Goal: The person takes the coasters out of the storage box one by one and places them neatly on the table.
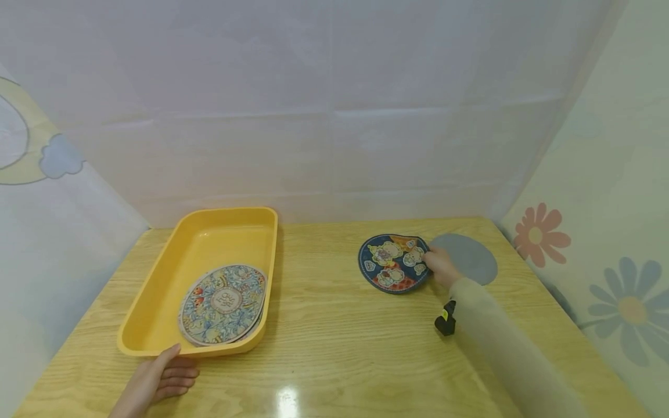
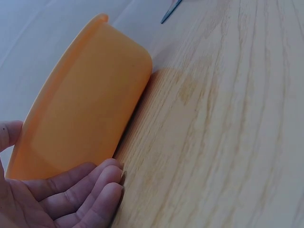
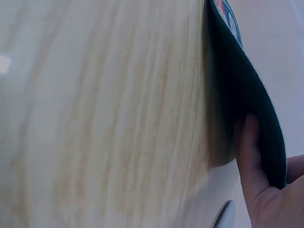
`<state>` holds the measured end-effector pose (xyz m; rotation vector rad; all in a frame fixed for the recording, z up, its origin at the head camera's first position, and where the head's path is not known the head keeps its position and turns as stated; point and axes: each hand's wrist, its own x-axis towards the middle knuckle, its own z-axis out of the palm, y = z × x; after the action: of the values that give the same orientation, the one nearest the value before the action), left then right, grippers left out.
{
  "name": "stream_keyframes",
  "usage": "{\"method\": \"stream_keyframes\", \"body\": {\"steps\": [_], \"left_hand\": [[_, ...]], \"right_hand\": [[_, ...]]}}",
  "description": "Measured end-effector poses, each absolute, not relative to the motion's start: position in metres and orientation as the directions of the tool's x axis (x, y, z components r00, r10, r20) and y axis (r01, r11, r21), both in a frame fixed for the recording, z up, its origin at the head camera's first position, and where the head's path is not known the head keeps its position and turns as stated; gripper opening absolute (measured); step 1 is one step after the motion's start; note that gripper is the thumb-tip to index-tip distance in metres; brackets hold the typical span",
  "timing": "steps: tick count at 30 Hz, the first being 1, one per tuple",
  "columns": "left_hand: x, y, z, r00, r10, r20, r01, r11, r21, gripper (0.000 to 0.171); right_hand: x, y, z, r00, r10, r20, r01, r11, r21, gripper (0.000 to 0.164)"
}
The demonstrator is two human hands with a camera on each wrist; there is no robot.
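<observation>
My right hand (image 1: pixel 441 267) pinches the edge of a round dark blue mat (image 1: pixel 389 264) with cartoon figures on it. The mat bends upward at the held side, and its dark underside (image 3: pixel 266 128) faces the right wrist camera. At the near end of a yellow plastic tray (image 1: pixel 157 290), my left hand (image 1: pixel 162 377) grips the rim, thumb over the top and fingers (image 2: pixel 102 190) along the outer wall. Inside the tray lies a round floral-patterned mat (image 1: pixel 223 305), with the edge of another showing beneath it.
A plain grey round mat (image 1: pixel 465 258) lies on the wooden table (image 1: pixel 324 337), just beyond the right hand. A black wrist device (image 1: pixel 446 318) sits by the right sleeve. White sheeting (image 1: pixel 334 151) stands along the table's back edge, with printed panels at both sides.
</observation>
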<state>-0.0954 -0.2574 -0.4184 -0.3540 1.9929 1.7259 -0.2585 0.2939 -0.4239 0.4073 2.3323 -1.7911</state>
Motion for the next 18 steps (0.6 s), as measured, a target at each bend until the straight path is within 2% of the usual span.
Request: {"method": "stream_keyframes", "body": {"steps": [18], "left_hand": [[-0.095, -0.257, -0.417, -0.852, 0.103, -0.514, -0.495, 0.164, 0.853, 0.065]], "right_hand": [[-0.275, 0.28, -0.425, -0.947, 0.166, -0.276, 0.315, 0.293, -0.903, 0.049]]}}
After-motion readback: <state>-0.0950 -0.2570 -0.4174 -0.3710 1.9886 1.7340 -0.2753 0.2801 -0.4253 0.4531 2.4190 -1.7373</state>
